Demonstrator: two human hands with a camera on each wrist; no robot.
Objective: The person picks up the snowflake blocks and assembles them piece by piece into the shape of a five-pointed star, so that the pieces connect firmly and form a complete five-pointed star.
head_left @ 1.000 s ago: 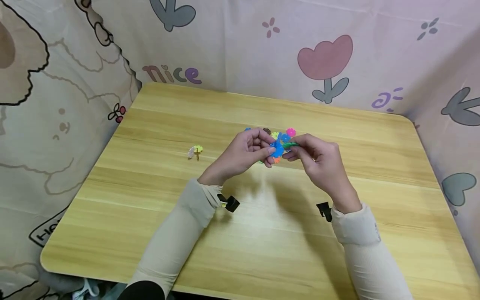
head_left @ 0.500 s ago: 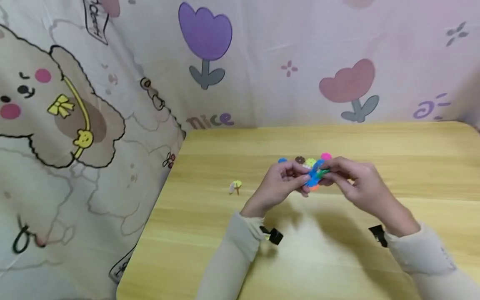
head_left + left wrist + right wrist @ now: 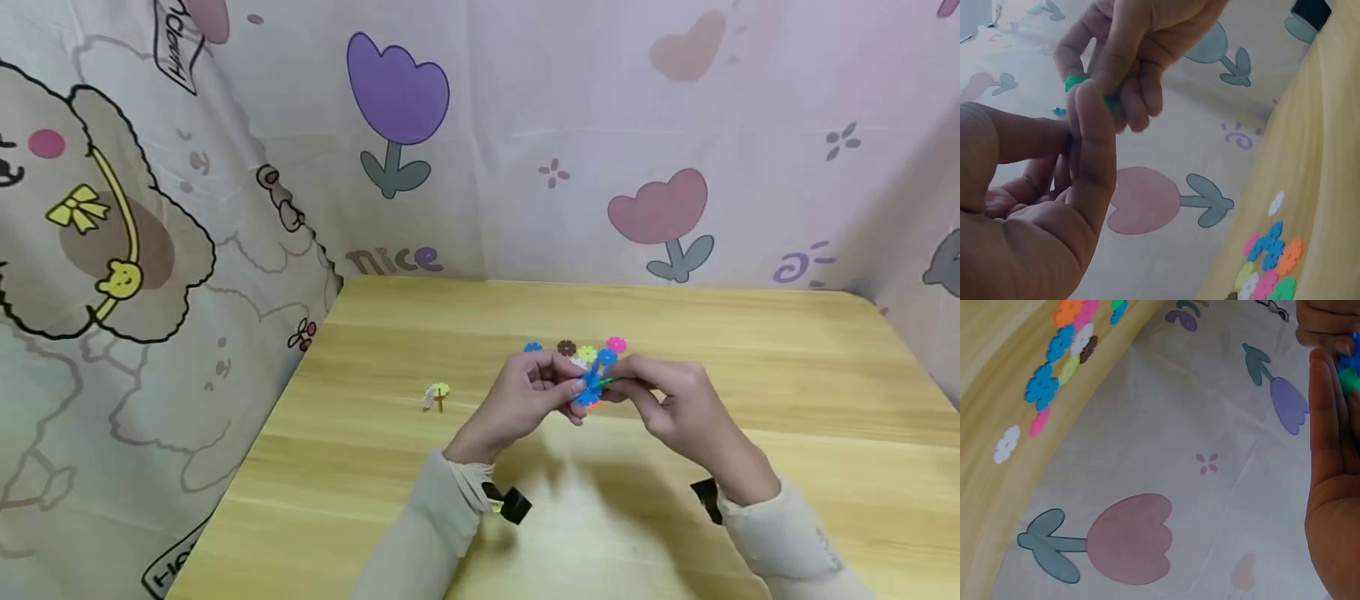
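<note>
Head view shows the wooden table [image 3: 375, 467] in front of me, fenced on three sides by a printed cloth backdrop [image 3: 225, 167] with tulips and a bear. My two arms come in from below in beige sleeves [image 3: 427, 533]. Both hands meet above the middle of the table, raised clear of its top.

My left hand [image 3: 525, 392] has its fingers curled, pinching the small cluster of blue snowflake discs [image 3: 587, 392] between thumb and fingertips. My right hand [image 3: 667, 400] pinches a green disc [image 3: 609, 381] by its edge, held right against the blue cluster; in the left wrist view the green disc [image 3: 1075, 81] peeks out between those fingertips.

Just beyond my hands lies the loose pile of coloured discs [image 3: 581, 350], flat on the wood: blue, brown, yellow-green, pink, white. Off to the left, well apart, sits a small joined piece [image 3: 435, 395] in pale yellow and white.

I judge these discs to be very light, thin, stiff plastic, smooth enough to slip from a loose pinch. The notches round the rim look like a tight fit, so a push likely needs a firm hold. I would grip each disc on its flat faces close to the centre, leaving the mating notch free, and brace the cluster near the joint so it does not twist apart.
</note>
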